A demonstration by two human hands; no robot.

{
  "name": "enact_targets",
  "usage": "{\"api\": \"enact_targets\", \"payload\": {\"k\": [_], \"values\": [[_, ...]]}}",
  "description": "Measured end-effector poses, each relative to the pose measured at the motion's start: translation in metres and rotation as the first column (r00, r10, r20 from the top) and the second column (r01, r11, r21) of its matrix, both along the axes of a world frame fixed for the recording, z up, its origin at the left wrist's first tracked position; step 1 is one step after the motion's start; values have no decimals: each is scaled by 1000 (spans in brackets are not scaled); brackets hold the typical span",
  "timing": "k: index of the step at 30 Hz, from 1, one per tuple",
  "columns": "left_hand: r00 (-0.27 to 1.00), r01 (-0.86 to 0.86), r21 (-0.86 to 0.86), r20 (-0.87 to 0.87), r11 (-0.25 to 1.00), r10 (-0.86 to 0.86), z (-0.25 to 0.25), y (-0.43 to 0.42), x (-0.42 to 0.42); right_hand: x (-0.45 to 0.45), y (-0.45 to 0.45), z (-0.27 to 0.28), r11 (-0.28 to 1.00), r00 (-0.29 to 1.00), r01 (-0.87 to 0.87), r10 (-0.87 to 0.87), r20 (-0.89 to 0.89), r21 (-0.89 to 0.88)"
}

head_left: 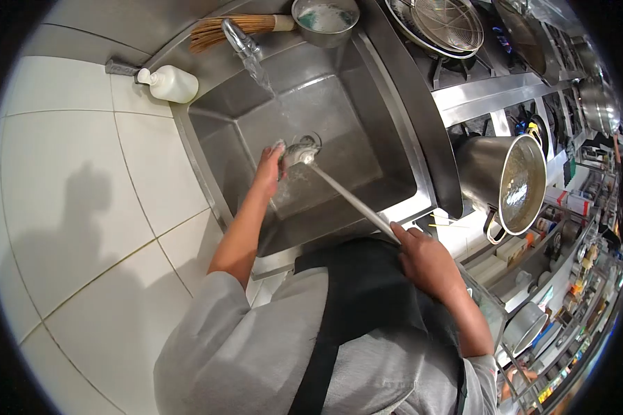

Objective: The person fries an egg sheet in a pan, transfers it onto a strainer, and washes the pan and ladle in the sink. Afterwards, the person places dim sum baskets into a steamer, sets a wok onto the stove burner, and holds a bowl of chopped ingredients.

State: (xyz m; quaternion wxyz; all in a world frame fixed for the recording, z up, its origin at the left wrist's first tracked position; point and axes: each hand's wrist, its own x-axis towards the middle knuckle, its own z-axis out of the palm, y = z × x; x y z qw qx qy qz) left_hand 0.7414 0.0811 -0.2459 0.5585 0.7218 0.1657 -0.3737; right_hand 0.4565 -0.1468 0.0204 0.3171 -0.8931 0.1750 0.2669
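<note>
My right hand (429,261) is wrapped around the end of a long metal handle in front of the dark apron. The handle runs down into the steel sink (346,131) and ends in a rounded metal head, like a ladle (302,153). Close against that head is my left hand (271,168), wet and slightly blurred, its fingers curled. Something dark shows by these fingers, but I cannot make it out. Water streams from the faucet (241,40) at the back of the sink, and splashes show around the ladle head.
A white pump bottle (173,84) stands on the left ledge. Behind the sink are a bundled-stick brush (239,29) and a metal bowl (325,21). At right, a large pot (488,169) of liquid and a strainer (448,24) sit on the stove.
</note>
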Motion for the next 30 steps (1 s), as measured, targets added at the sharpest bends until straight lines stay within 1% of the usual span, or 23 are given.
{"api": "enact_targets", "payload": {"k": [1,2,3,6,8,9,12,13,14,15,17,18,19,20,21,23,24,25,26,27,28,29,30], "values": [[970,70,96,226,993,-90,-21,-3,-11,4,1,1,1000,1000,-3,3,-18,-29],[880,114,203,433,972,-194,-33,-10,-19,6,3,1,998,999,-6,4,-34,-59],[718,176,294,615,939,-327,-24,-19,-32,6,5,0,998,999,8,-10,-36,-57],[553,132,406,727,904,-407,-18,-46,-54,3,8,-11,998,1000,13,-15,-26,-64],[459,126,559,699,819,-548,13,-67,-84,2,4,-17,996,1000,-23,23,-1,-90],[517,174,561,648,809,-560,30,-76,-91,6,3,-13,997,1000,-12,12,-10,-72],[541,202,401,715,894,-443,27,-95,-74,8,-2,-14,994,999,46,-46,0,-101],[515,200,305,776,931,-364,30,-106,-59,12,-3,-12,992,999,38,-42,-29,-119],[493,211,218,818,953,-297,32,-119,-39,13,-5,-13,990,999,37,-40,-16,-138],[530,188,114,824,975,-198,55,-138,-20,14,-5,-17,987,999,34,-35,-2,-155],[488,220,25,862,975,-133,88,-180,40,17,-5,-24,979,999,24,-19,28,-203],[714,269,-202,698,942,-54,121,-200,69,22,-6,-21,981,999,22,-15,36,-194],[804,286,-345,594,894,-28,137,-212,93,30,-10,-15,982,999,21,-14,41,-186],[869,204,-536,484,819,101,126,-232,117,36,-14,-11,984,999,21,-13,45,-179],[857,148,-517,493,843,152,130,-230,126,40,-18,-10,982,993,4,17,113,-188],[893,13,-517,392,856,223,136,-211,134,51,-23,-4,980,984,-27,60,165,-195],[932,-62,-525,275,849,238,135,-191,129,58,-25,-2,980,979,-36,74,191,-196],[957,-135,-520,151,843,247,132,-176,129,66,-26,-3,963,979,-69,116,169,-260],[959,-143,-488,146,861,242,114,-164,136,73,-27,-4,959,973,-71,127,190,-275],[961,-159,-448,135,880,242,83,-149,140,80,-28,-6,956,968,-81,143,205,-283],[960,-179,-410,128,894,250,74,-135,139,87,-28,-9,951,960,-97,167,223,-294],[970,-135,-428,127,894,208,68,-123,141,95,-27,-11,946,947,-100,185,262,-307],[975,-100,-414,141,905,172,70,-117,143,103,-27,-11,942,946,-116,202,253,-316]]}}
